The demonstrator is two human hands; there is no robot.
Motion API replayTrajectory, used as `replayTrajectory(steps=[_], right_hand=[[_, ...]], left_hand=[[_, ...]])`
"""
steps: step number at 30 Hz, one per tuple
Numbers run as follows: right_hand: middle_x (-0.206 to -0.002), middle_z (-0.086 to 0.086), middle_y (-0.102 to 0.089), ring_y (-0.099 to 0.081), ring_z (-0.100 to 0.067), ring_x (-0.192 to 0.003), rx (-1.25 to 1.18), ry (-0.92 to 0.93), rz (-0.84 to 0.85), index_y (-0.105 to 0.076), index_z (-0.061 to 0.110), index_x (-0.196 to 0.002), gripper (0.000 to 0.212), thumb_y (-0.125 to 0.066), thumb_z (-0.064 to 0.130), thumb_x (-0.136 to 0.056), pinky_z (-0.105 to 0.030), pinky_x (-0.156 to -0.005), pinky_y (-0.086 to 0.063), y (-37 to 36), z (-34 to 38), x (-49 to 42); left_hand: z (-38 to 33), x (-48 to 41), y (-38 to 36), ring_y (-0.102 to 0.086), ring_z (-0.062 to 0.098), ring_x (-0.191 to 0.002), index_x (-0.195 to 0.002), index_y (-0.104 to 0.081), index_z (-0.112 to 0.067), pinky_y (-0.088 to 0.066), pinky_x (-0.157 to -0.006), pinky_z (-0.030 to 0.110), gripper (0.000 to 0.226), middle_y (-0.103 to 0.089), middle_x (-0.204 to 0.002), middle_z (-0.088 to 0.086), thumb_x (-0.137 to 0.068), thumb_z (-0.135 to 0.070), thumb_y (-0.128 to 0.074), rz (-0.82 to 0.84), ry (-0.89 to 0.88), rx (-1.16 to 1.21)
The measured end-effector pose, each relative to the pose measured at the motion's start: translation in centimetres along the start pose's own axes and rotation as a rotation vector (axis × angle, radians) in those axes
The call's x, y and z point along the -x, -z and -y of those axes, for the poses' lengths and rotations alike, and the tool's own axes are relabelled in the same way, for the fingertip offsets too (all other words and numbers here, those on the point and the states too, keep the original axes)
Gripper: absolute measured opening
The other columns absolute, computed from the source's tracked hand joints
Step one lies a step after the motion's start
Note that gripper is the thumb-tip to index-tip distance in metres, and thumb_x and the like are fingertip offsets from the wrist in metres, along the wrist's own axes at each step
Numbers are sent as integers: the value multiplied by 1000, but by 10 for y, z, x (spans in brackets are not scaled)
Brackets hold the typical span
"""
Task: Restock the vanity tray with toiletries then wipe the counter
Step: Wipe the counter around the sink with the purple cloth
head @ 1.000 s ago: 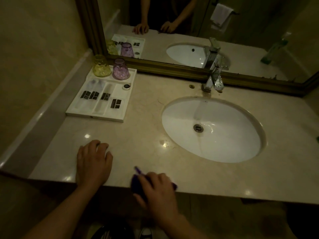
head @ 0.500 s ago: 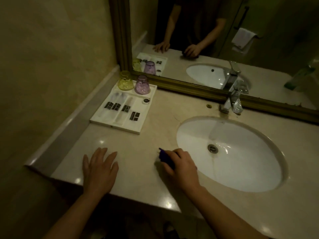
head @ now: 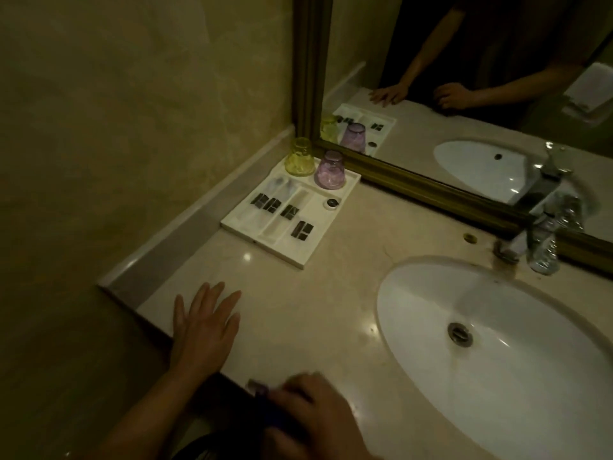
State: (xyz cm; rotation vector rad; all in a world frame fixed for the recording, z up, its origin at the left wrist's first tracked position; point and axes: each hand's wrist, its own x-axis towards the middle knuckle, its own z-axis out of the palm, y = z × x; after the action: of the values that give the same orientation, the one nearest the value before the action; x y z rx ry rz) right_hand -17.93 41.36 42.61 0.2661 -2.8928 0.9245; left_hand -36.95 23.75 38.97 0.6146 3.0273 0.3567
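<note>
As my left hand (head: 204,330) lay flat, fingers straight, on the beige marble counter (head: 315,293), my right hand (head: 315,416) gripped a dark blue cloth (head: 260,389).

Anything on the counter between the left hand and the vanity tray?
No. In the head view, only bare counter lies between the left hand and the vanity tray, apart from a light glint.

The tray (head: 331,222) is white, the bench (head: 298,313) beige, the cloth (head: 265,391) dark blue. One yellow cup (head: 300,157), one purple cup (head: 329,171).
</note>
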Motion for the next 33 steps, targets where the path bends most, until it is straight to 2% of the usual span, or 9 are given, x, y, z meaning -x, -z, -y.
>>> replayTrajectory(steps=[1,4,7,11,17,23,28,33], right_hand=[[-97,0,-69,-66,-19,-79,-90,-82,-31,-68,29,-115,39,-69,46,-80,-23,-64,-54,11,-1,-15],[-103,1,-64,-61,-19,-90,-26,-133,-94,-70,24,-116,41,-65,46,-83,-33,-73,-53,33,-20,-56],[-108,5,-59,-56,-15,-95,16,-128,-84,-66,27,-123,43,-61,48,-86,-31,-78,-51,33,-41,-87],[-110,9,-56,-50,-11,-95,51,-154,-39,-61,32,-127,44,-55,54,-89,-25,-76,-45,27,-52,-118],[-112,6,-57,-51,-13,-99,104,-76,-56,-60,30,-127,45,-53,54,-89,-23,-78,-40,23,-61,-152],[-123,3,-53,-48,-15,-106,125,7,-47,-53,30,-133,47,-56,51,-91,-30,-87,-46,18,-49,-190],[-124,-1,-51,-47,-19,-109,151,76,-61,-50,27,-135,48,-55,50,-93,-33,-89,-44,3,-26,-218],[-139,-7,-46,-43,-26,-125,189,113,16,-50,25,-138,48,-54,46,-95,-40,-101,-41,-9,-23,-232]], left_hand=[[0,0,0,-13,25,-147,-144,-36,-42,6,-117,53,60,-26,-158,3,-90,-56,-14,2,51,-37],[-2,0,-2,0,28,-148,-149,-15,-47,8,-117,54,58,-8,-162,6,-92,-61,-13,36,178,-120],[-4,0,-5,4,29,-148,-150,-8,-45,6,-117,53,62,-4,-163,7,-92,-64,-15,39,249,-110],[-7,-2,-5,5,29,-148,-151,-7,-43,5,-117,54,64,-4,-163,8,-91,-64,-15,35,288,-107],[-9,-3,-5,6,32,-148,-150,-3,-45,6,-117,55,66,-2,-162,9,-89,-68,-9,33,324,-106],[-9,-3,-2,9,31,-148,-151,-4,-42,7,-117,52,73,1,-163,10,-85,-71,-1,30,391,-79],[-6,3,-2,15,30,-147,-152,1,-38,9,-118,50,72,7,-163,11,-89,-69,-6,58,376,-87],[-5,-1,-2,15,29,-147,-153,-8,-34,12,-117,49,71,5,-163,9,-91,-68,-11,79,404,-70]])
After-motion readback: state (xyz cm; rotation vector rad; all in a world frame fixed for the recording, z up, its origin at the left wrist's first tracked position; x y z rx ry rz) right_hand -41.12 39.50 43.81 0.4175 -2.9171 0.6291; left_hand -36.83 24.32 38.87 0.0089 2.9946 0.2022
